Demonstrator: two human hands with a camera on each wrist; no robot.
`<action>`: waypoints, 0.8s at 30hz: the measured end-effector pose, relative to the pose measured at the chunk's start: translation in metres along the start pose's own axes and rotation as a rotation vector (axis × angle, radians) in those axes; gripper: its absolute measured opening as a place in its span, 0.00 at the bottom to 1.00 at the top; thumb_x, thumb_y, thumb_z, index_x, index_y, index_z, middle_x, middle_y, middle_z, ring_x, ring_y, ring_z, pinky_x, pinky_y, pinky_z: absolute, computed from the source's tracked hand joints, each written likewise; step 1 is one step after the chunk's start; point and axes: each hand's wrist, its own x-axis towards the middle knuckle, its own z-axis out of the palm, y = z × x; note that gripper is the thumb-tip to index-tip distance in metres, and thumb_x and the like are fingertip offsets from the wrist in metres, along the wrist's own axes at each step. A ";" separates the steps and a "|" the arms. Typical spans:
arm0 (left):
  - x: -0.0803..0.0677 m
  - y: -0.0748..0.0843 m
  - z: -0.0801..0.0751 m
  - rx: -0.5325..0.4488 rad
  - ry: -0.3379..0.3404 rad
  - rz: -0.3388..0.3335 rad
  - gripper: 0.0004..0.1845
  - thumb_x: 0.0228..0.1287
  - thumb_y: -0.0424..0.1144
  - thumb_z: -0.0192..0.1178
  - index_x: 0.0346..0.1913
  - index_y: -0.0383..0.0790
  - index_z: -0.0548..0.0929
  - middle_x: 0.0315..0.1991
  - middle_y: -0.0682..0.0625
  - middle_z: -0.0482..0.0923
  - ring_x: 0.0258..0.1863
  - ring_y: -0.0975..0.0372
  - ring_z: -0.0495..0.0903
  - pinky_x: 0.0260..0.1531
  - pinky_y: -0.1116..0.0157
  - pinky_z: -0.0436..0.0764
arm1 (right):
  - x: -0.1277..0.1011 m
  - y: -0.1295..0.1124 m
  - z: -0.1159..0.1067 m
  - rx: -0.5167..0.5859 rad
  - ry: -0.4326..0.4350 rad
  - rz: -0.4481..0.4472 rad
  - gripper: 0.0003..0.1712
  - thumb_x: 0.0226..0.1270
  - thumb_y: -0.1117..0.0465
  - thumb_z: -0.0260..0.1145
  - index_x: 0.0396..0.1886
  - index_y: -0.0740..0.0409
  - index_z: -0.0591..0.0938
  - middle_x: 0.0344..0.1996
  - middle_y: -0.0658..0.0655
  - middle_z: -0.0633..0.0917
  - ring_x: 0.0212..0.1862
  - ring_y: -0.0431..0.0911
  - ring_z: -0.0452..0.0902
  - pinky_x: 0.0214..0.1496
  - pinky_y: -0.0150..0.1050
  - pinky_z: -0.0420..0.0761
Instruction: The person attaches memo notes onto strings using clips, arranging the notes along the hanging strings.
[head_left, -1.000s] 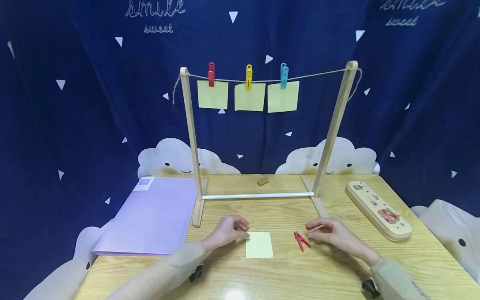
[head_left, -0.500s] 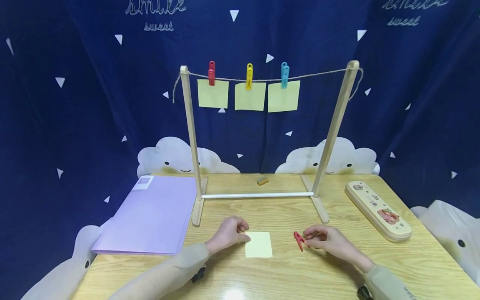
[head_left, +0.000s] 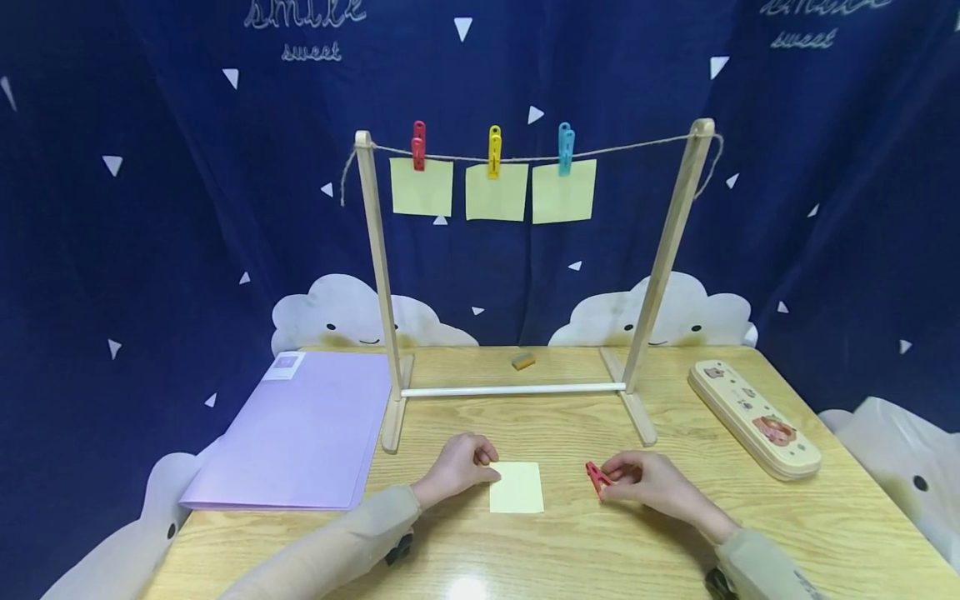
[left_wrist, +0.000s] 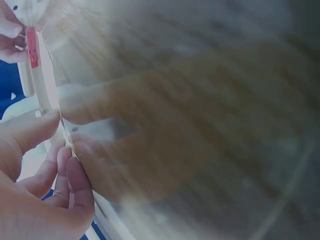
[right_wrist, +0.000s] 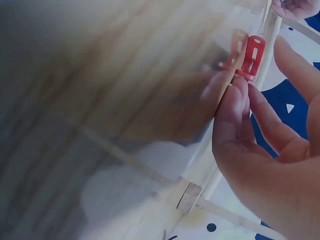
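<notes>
Fingers (head_left: 609, 490) of right hand (head_left: 647, 485) now touching red clothespin (head_left: 597, 479)

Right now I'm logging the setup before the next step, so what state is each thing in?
Red clothespin: on the table, right hand pinching it.
Loose yellow note: flat on the table, left hand at its edge.
Three hung notes: clipped to the string.
Purple folder: closed, flat.
Pencil case: closed.
</notes>
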 end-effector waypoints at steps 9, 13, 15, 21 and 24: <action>0.001 0.002 -0.002 -0.015 -0.019 0.009 0.12 0.48 0.29 0.74 0.34 0.31 0.81 0.31 0.42 0.79 0.33 0.59 0.73 0.34 0.74 0.68 | 0.003 -0.003 0.006 -0.100 0.009 -0.078 0.22 0.47 0.54 0.81 0.37 0.60 0.82 0.29 0.53 0.83 0.27 0.31 0.70 0.29 0.26 0.71; 0.001 0.002 -0.003 -0.030 -0.033 0.015 0.13 0.48 0.27 0.74 0.34 0.31 0.80 0.32 0.41 0.79 0.32 0.60 0.73 0.32 0.75 0.69 | 0.004 -0.005 0.006 -0.144 0.017 -0.083 0.22 0.46 0.54 0.82 0.36 0.58 0.81 0.27 0.52 0.81 0.27 0.32 0.69 0.29 0.26 0.69; 0.002 0.001 -0.004 -0.040 -0.044 0.021 0.14 0.48 0.27 0.74 0.34 0.31 0.79 0.31 0.41 0.79 0.31 0.62 0.72 0.31 0.75 0.69 | 0.004 -0.006 0.006 -0.156 0.016 -0.069 0.22 0.45 0.55 0.82 0.34 0.58 0.81 0.26 0.52 0.80 0.27 0.32 0.68 0.29 0.26 0.69; 0.002 -0.001 -0.006 -0.079 -0.098 0.021 0.16 0.50 0.26 0.73 0.41 0.30 0.78 0.30 0.41 0.78 0.27 0.68 0.68 0.28 0.75 0.69 | 0.002 -0.012 0.005 -0.169 0.001 -0.026 0.22 0.46 0.54 0.82 0.32 0.57 0.78 0.24 0.50 0.78 0.26 0.30 0.65 0.28 0.26 0.68; 0.002 -0.002 -0.008 -0.078 -0.123 0.024 0.18 0.52 0.27 0.72 0.46 0.31 0.80 0.29 0.42 0.77 0.26 0.68 0.67 0.27 0.75 0.67 | 0.001 -0.012 0.006 -0.170 0.007 -0.028 0.21 0.46 0.55 0.81 0.32 0.57 0.79 0.24 0.50 0.79 0.26 0.30 0.66 0.27 0.26 0.68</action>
